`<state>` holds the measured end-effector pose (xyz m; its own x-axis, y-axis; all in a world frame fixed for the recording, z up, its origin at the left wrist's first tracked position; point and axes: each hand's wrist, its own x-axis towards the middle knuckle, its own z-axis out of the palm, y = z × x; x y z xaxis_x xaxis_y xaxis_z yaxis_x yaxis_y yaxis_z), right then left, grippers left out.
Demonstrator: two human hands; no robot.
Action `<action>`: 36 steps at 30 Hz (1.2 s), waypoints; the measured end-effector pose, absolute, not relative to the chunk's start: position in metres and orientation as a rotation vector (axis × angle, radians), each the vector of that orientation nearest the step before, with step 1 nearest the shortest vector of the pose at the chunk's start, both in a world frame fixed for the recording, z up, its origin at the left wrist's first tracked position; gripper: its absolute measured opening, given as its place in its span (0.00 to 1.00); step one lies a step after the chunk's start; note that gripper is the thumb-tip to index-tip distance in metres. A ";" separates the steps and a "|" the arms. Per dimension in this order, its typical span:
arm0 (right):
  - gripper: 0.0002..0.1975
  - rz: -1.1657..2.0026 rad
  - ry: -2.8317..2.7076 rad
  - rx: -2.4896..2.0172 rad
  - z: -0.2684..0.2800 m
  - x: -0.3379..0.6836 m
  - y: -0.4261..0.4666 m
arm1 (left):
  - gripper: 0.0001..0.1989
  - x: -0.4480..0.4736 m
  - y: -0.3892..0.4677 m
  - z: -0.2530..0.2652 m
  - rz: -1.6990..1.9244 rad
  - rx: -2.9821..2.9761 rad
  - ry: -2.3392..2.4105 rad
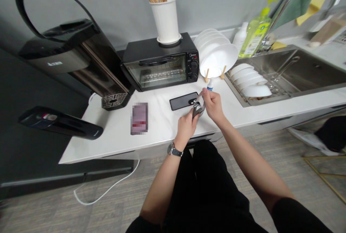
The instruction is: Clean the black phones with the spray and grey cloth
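Observation:
My left hand (186, 126), with a watch on its wrist, is closed around a small dark grey object (197, 109) with a shiny edge; its kind is unclear. My right hand (214, 104) pinches a light grey piece of cloth (200, 100) against the top of that object. Both hands are over the counter's front part. Just behind them a black phone (180, 102) lies with its camera side up. Beyond my right fingers stands a small white bottle with a blue label (210, 86), partly hidden by the hand.
A black toaster oven (162, 69) carries a white utensil holder (166, 20). Left are a drinks machine (81, 60), a dark bottle (61, 123) and a blurred-out purplish item (139, 118). Right are racked plates (216, 54), a sink (305, 71) with bowls (255, 89), and a soap bottle (254, 35).

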<state>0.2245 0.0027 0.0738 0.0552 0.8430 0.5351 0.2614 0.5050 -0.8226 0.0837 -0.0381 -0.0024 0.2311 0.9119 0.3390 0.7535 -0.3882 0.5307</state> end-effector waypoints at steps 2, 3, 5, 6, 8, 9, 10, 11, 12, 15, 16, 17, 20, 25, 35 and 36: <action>0.34 0.717 -1.373 -0.980 0.067 0.224 0.006 | 0.18 0.084 -0.038 -0.002 0.888 2.256 1.561; 0.34 0.751 -1.338 -0.969 0.064 0.223 0.006 | 0.18 0.084 -0.039 -0.002 0.882 2.259 1.563; 0.34 0.772 -1.287 -0.952 0.061 0.220 0.005 | 0.18 0.084 -0.039 -0.002 0.868 2.260 1.572; 0.34 0.766 -1.267 -0.948 0.059 0.219 0.003 | 0.18 0.084 -0.039 -0.001 0.862 2.259 1.576; 0.32 0.702 -1.248 -0.957 0.057 0.217 -0.002 | 0.17 0.084 -0.040 0.000 0.853 2.254 1.574; 0.31 0.633 -1.267 -0.966 0.057 0.217 -0.005 | 0.17 0.084 -0.040 0.001 0.849 2.252 1.569; 0.30 0.538 -1.309 -0.967 0.056 0.218 -0.008 | 0.17 0.083 -0.040 0.001 0.843 2.251 1.565; 0.28 0.423 -1.376 -0.959 0.056 0.219 -0.011 | 0.17 0.083 -0.040 0.001 0.836 2.250 1.565; 0.26 0.294 -1.462 -0.939 0.057 0.221 -0.013 | 0.17 0.083 -0.039 0.000 0.826 2.249 1.573; 0.19 -0.101 -1.778 -0.850 0.064 0.225 -0.019 | 0.13 0.083 -0.038 -0.003 0.741 2.275 1.630; 0.17 -0.218 -1.879 -0.822 0.068 0.225 -0.019 | 0.11 0.083 -0.037 -0.004 0.693 2.291 1.651; 0.17 -0.320 -1.972 -0.793 0.072 0.225 -0.020 | 0.09 0.083 -0.036 -0.006 0.646 2.306 1.668; 0.19 -0.462 -2.124 -0.755 0.082 0.220 -0.018 | 0.09 0.084 -0.035 -0.009 0.580 2.330 1.690; 0.24 -0.340 -2.029 -0.896 0.085 0.218 -0.011 | 0.12 0.083 -0.036 -0.007 0.646 2.324 1.677; 0.34 0.671 -1.400 -1.021 0.059 0.230 0.008 | 0.19 0.084 -0.038 -0.002 0.849 2.238 1.588; 0.35 0.677 -1.372 -1.026 0.058 0.229 0.008 | 0.19 0.084 -0.038 -0.002 0.837 2.237 1.597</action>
